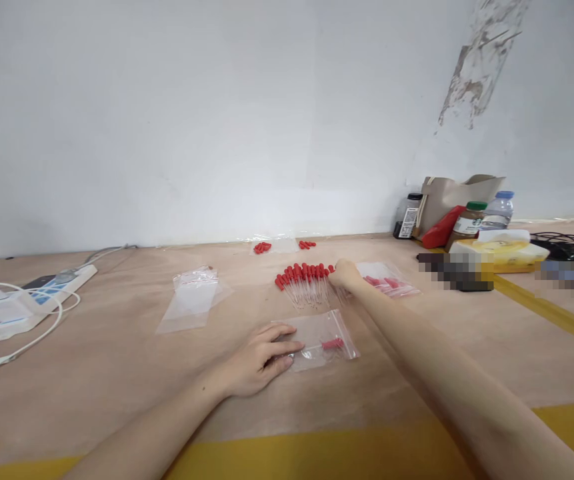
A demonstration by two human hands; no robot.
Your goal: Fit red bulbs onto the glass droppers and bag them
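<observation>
My left hand (pixel 261 360) lies with its fingers spread over the closed end of a clear zip bag (pixel 311 327). Inside that bag is a dropper with a red bulb (pixel 333 344). Beyond the bag, a row of glass droppers with red rubber bulbs (pixel 307 273) lies side by side. At the right end of this row my right hand (pixel 347 275) is closed, its fingertips at a red bulb; most of its fingers are hidden from me. Just right of it rests a filled zip bag (pixel 389 280) with red-bulbed droppers showing through.
Flat zip bags (pixel 194 297) lie in a stack at left. Loose red bulbs (pixel 262 248) sit near the wall. A power strip with white cables (pixel 37 303) is far left. Bottles (pixel 497 210), a paper bag (pixel 454 193) and a tissue pack (pixel 499 252) stand back right.
</observation>
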